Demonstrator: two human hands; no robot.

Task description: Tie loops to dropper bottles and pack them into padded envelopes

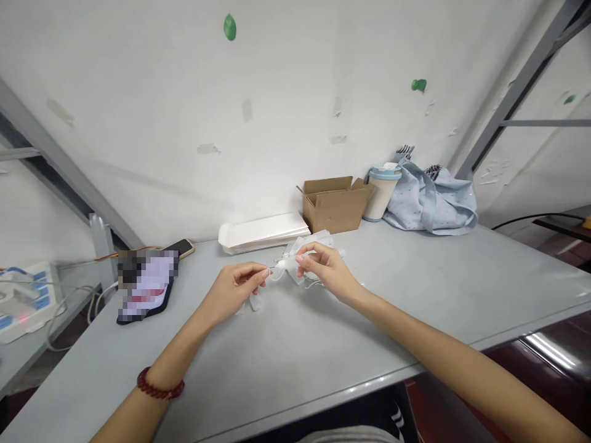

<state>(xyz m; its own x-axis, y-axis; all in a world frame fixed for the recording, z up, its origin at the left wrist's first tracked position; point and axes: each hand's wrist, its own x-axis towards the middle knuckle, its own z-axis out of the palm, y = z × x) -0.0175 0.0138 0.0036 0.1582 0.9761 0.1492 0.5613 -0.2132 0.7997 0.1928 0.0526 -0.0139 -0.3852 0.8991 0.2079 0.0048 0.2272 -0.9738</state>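
My right hand (327,269) pinches a small white cylindrical piece (281,264) between thumb and fingertips. A thin dark tip points from that piece toward my left hand (237,288). The left fingers are pinched at this tip, and what lies between them is too small to make out. A thin white loop (277,277) hangs just below the two hands. Behind and under my right hand lie clear plastic bags (323,239) with small white parts. Below my left fingers, a small translucent piece (255,302) rests on the grey table (258,369).
Against the wall lie flat white boxes (265,232), an open cardboard box (339,206), a lidded cup (382,194) and a light blue cloth bag (429,200). At left are a blurred-screen phone (150,286), another dark phone-like object (182,247) and a power strip (34,301) with cables.
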